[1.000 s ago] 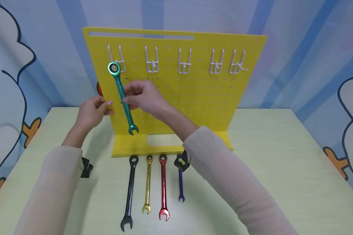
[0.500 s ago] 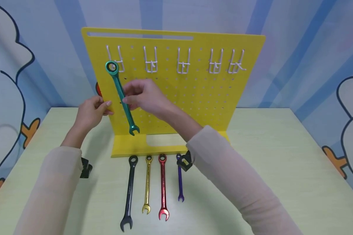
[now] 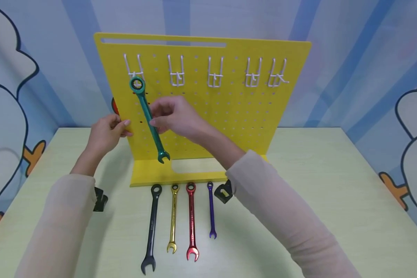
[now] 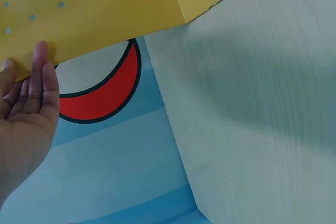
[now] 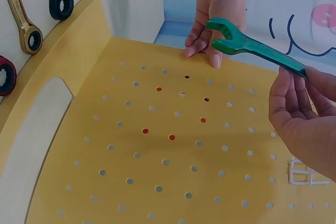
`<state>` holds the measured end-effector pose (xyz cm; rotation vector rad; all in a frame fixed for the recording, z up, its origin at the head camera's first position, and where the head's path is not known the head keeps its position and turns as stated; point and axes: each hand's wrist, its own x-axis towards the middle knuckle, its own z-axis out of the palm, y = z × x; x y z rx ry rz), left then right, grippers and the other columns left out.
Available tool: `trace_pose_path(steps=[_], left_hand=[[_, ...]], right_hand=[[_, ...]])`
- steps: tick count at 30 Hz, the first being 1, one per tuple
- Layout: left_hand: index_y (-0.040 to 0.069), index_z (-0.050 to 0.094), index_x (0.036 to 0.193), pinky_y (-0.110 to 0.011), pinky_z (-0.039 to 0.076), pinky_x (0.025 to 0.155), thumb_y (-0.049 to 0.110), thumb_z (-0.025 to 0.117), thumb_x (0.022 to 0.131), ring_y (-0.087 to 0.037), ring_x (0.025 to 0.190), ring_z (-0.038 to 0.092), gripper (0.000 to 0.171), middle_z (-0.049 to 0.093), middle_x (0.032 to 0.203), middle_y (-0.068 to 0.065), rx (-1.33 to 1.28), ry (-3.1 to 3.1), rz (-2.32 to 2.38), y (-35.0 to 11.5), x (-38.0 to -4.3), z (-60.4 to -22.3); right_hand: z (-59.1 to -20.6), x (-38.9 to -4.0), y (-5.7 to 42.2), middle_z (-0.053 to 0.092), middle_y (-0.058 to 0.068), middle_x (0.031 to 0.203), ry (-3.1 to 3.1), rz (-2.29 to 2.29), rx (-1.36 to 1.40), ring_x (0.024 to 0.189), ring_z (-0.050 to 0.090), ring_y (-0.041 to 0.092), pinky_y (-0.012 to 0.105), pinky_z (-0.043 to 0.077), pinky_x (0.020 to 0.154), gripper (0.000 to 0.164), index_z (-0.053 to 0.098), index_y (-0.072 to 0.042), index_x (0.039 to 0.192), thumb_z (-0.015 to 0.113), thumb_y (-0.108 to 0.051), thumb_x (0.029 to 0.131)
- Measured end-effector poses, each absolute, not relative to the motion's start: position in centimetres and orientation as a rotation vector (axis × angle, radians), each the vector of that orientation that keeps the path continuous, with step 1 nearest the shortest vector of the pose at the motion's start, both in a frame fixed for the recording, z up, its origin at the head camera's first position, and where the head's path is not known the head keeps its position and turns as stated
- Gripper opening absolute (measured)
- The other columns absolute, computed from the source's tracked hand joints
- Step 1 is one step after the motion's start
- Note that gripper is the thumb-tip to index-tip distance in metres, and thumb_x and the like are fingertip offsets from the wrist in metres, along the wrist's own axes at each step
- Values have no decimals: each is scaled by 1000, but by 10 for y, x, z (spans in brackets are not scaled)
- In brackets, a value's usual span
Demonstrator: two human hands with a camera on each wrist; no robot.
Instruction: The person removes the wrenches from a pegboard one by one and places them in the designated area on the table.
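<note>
My right hand pinches a green combination wrench by the middle of its shaft, in front of the yellow pegboard. The wrench slants, ring end up and left, open end down. Its ring lies just below the leftmost white wire hook, overlapping the hook's lower part in the head view. In the right wrist view the open end points away from the hand's fingers. My left hand grips the board's left edge between thumb and fingers; the left wrist view shows fingers against that edge.
Several more white hooks, such as the second, line the upper board. On the table, before the board's base, lie black, gold, red and purple wrenches. A patterned backdrop stands behind.
The green wrench's ring end has moved slightly down and right, from over the leftmost hook to just below it. My right hand has shifted a little right; the left hand keeps its grip.
</note>
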<state>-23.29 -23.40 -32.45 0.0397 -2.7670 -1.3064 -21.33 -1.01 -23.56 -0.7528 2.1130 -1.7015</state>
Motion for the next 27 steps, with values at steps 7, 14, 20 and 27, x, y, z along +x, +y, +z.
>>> trace_pose_path(steps=[7, 14, 20, 27], left_hand=[[5, 55, 105, -46, 49, 77, 50, 48, 87, -26, 88, 63, 49, 64, 92, -11, 29, -2758, -1324, -255, -260, -352], [1, 53, 104, -42, 49, 81, 46, 48, 89, -30, 90, 62, 48, 63, 93, -16, 1, -2751, -1322, -244, -243, -335], [-3, 51, 107, -45, 47, 84, 40, 42, 94, -35, 95, 60, 46, 62, 99, -22, -8, -2782, -1247, -231, -223, -315], [-1, 52, 105, -43, 48, 83, 44, 46, 91, -32, 92, 62, 48, 63, 96, -19, 13, -2769, -1298, -236, -229, -319]], right_hand=[[-242, -216, -2, 60, 15, 85, 2112, -1696, -748, 72, 59, 23, 36, 53, 74, 10, 60, 4, 96, 57, 6, 86], [-248, -216, 6, 60, 16, 83, 2116, -1656, -717, 73, 60, 25, 34, 54, 73, 10, 59, 5, 95, 57, 8, 86], [-258, -219, 14, 59, 16, 82, 2077, -1636, -674, 73, 60, 25, 36, 54, 72, 8, 57, 6, 92, 55, 10, 86], [-267, -222, 22, 57, 15, 78, 2054, -1602, -645, 69, 59, 23, 40, 54, 72, 5, 55, 9, 89, 55, 12, 85]])
